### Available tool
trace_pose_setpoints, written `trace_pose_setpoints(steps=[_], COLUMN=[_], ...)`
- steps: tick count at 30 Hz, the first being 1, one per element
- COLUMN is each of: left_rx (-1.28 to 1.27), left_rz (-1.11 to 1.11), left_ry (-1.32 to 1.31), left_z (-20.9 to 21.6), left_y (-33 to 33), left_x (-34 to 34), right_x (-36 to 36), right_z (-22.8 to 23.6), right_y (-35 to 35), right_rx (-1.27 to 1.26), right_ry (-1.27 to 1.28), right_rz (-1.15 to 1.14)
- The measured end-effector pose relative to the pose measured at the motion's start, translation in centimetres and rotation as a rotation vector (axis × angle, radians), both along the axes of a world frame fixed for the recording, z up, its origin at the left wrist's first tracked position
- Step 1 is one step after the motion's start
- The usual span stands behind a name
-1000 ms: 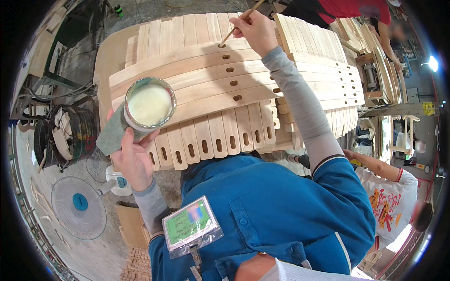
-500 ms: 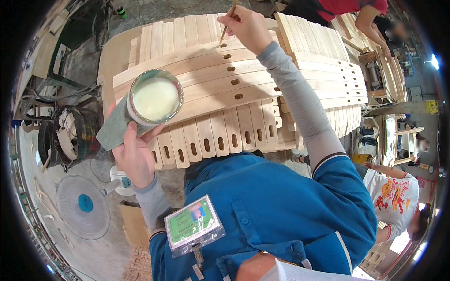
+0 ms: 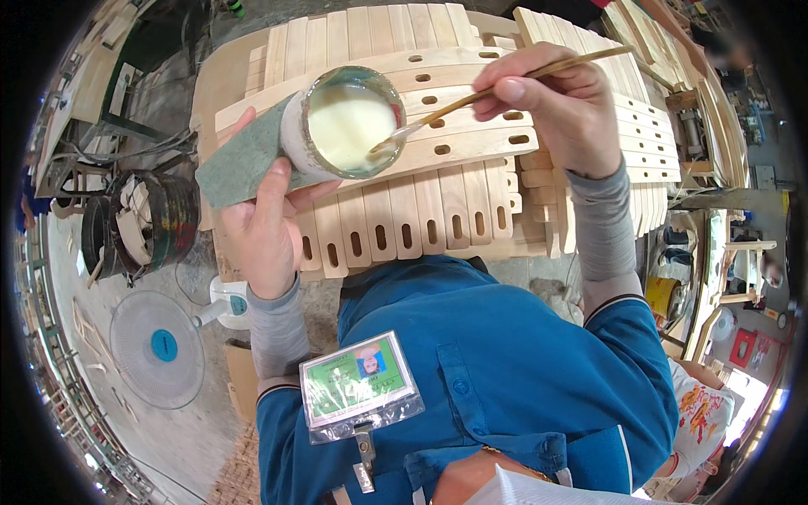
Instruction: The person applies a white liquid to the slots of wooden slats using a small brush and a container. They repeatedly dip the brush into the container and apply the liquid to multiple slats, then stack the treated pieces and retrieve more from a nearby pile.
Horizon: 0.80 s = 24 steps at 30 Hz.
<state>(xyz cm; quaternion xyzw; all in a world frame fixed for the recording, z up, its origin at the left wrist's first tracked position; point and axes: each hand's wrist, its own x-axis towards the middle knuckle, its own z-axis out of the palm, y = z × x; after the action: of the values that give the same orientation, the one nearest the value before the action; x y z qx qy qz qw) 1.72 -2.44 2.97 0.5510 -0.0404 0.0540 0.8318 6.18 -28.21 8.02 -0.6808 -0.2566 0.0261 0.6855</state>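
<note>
My left hand (image 3: 268,220) grips a grey-green flat handle (image 3: 244,160) fixed to a round pot (image 3: 296,139) of pale cream liquid (image 3: 347,118), held tilted above the wooden slats. Between the thumb and fingers of my right hand (image 3: 564,105) is a thin wooden-handled brush (image 3: 454,107). Its tip dips into the liquid at the pot's near right side. Below both hands lie long pale slats (image 3: 497,139) with oval slots near their ends. A row of shorter slotted slats (image 3: 404,210) lies across them on the side nearer me.
More slats (image 3: 640,139) are stacked on the right of the table. On the left stand a black drum (image 3: 160,223) holding wood offcuts and a white fan (image 3: 157,349). Another person in a white printed shirt (image 3: 700,412) is at the lower right.
My right hand has come back from the far slats toward me and right, bringing the brush tip into the pot. My left hand has raised the pot and moved it rightward.
</note>
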Motion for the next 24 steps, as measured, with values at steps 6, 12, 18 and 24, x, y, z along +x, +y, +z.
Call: trace_pose_setpoints(steps=[6,12,18,24], left_rx=[-0.057,-0.096,-0.146,-0.132], left_rz=[-0.040,-0.033,-0.075,-0.039], left_ry=[0.022,0.102,0.187,0.189], left_z=[0.3,-1.2,-2.9,-3.2], left_y=[-1.2,-2.6,-3.8,-2.6], left_x=[0.2,0.9,1.6,1.7], right_x=[-0.1,-1.1,3.8,9.9], right_z=[-2.0,-4.6,-4.8,-6.3], right_y=[0.1,-2.1,-6.8,-12.4], right_rx=[-0.014,0.333,0.369,-0.099], right_ry=[-0.017,0.358,0.240,0.002], right_rz=[-0.080,-0.087,-0.287,-0.682])
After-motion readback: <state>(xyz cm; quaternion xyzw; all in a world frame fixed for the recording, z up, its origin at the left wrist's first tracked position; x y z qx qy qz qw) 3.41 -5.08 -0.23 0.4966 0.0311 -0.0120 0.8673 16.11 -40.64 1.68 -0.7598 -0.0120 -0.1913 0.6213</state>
